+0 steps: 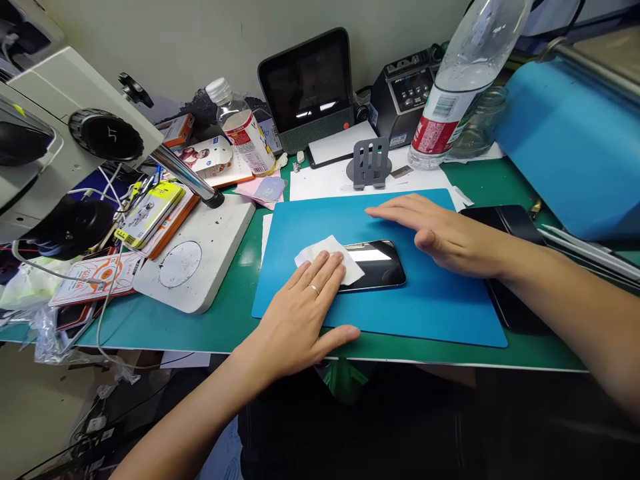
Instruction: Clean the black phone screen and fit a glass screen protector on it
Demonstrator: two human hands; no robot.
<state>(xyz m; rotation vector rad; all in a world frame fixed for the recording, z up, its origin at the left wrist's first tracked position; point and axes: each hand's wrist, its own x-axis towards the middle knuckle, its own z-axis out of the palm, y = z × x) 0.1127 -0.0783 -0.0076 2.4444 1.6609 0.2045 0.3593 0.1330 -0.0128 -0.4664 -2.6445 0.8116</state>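
A black smartphone [377, 263] lies screen up on a blue mat [435, 300]. A white wipe cloth [327, 257] covers its left end. My left hand [305, 313] lies flat with fingers pressed on the cloth, a ring on one finger. My right hand [440, 230] rests palm down on the mat just right of and behind the phone, fingers stretched out and holding nothing.
A microscope arm [75, 133] and its white base [200, 257] stand at the left with card packs and cables. A dark screen device [307, 87], grey phone stand [371, 163], two plastic bottles [465, 80] [243, 130] and a black tray [505, 267] surround the mat.
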